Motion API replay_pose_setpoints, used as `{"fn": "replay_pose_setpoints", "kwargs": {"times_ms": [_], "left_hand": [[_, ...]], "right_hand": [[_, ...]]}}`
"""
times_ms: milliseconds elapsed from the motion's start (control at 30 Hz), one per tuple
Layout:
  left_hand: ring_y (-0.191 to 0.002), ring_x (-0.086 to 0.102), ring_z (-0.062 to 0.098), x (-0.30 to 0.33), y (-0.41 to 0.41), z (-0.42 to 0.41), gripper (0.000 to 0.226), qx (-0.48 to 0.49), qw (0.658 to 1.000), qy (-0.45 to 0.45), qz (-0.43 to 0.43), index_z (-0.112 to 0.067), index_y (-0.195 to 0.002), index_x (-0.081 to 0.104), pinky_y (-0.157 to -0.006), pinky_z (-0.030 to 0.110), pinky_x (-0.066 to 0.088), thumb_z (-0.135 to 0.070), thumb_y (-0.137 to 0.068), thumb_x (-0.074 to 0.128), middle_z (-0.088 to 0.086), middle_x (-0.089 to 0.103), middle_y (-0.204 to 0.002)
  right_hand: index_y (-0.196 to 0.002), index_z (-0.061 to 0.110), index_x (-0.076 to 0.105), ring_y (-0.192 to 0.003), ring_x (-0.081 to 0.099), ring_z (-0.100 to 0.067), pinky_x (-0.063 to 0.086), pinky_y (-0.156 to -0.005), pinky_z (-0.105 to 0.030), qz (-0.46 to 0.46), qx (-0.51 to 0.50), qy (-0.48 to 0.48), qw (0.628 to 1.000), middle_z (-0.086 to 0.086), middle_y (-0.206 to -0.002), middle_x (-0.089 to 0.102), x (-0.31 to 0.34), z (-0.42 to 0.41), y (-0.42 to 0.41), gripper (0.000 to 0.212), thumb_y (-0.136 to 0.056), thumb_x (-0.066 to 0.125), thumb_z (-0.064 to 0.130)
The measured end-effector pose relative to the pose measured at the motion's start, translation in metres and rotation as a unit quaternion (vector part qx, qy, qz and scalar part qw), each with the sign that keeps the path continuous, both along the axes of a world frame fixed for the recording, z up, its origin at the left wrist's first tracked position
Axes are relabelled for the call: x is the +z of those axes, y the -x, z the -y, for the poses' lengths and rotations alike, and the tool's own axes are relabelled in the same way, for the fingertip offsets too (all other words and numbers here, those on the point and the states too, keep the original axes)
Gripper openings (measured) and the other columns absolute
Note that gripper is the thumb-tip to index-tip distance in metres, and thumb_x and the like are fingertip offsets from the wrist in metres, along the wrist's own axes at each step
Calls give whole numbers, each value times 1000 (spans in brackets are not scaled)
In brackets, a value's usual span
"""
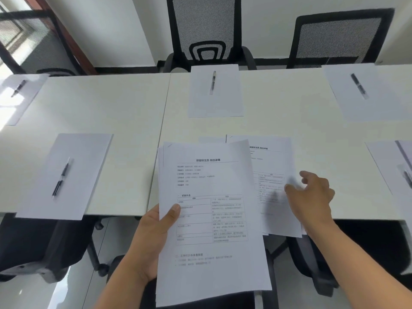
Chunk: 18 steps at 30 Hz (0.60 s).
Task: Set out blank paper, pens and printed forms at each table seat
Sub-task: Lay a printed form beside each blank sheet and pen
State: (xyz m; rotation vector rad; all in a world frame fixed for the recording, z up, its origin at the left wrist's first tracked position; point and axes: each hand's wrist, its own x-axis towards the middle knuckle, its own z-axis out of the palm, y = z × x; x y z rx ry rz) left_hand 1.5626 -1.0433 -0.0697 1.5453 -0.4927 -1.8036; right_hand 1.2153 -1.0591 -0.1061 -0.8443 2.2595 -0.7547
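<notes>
- Your left hand [153, 237] grips the stack of printed forms [211, 221] by its left edge, thumb curled over the top sheet and fingers hidden beneath. The stack hangs over the near edge of the white desk [124, 112], tilted slightly toward you.
- Your right hand [312, 195] is spread open with loose fingers and holds nothing. Its fingertips are blurred, so you cannot tell whether they touch the paper below or hover just above it.
- Under that hand a single printed form [276, 166] lies on the desk at the near middle seat, partly covered by the held stack. It lies on a blank sheet whose top edge shows just beyond it.
- At the near left seat a blank sheet [64, 175] lies with a black pen [61, 177] on it, its near edge just past the desk edge.
- Across the desk, the far middle sheet [215, 91] carries a pen [213, 82] in front of a black mesh chair [205, 32].
- The far right sheet [365, 92] and the far left sheet [20, 97] each carry a pen too.
- At the right border a further sheet [388, 166] with a pen is cut off by the frame.
</notes>
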Motion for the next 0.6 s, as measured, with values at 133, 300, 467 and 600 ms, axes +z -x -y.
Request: {"fn": "replay_pose_setpoints", "kwargs": {"times_ms": [133, 300, 467, 600], "left_hand": [[-118, 75, 48, 8, 5, 0, 35, -7, 1000, 6, -3, -13, -134, 74, -109, 71, 52, -27, -103, 67, 19, 78, -131], [-121, 74, 48, 16, 5, -2, 33, -7, 1000, 11, -10, -16, -136, 75, -109, 72, 51, -26, -105, 67, 19, 76, -134], [-120, 74, 47, 31, 5, -8, 33, -2, 1000, 23, -14, -16, -133, 77, -108, 72, 52, -25, -103, 68, 18, 78, -132], [-116, 76, 45, 47, 4, -18, 31, -1, 999, 37, -11, -16, -129, 79, -105, 70, 55, -25, -101, 69, 18, 79, -129]], "right_hand": [[-144, 25, 58, -134, 43, -18, 44, -108, -39, 14, 87, 49, 995, 7, -136, 52, 12, -9, -20, 42, -103, 67, 26], [-115, 27, 69, -103, 65, -8, 49, -81, -26, 98, 81, 81, 989, 12, -115, 69, 31, -19, -49, 10, -107, 63, 26], [-105, -1, 62, -82, 55, -34, 44, -80, -43, 251, 51, 78, 963, -24, -101, 65, 57, -34, -77, 67, -100, 51, 66], [-138, -3, 57, -135, 24, -16, 46, -114, -51, 331, 53, 66, 940, -19, -135, 68, 86, -44, -86, 85, -100, 54, 74]]}}
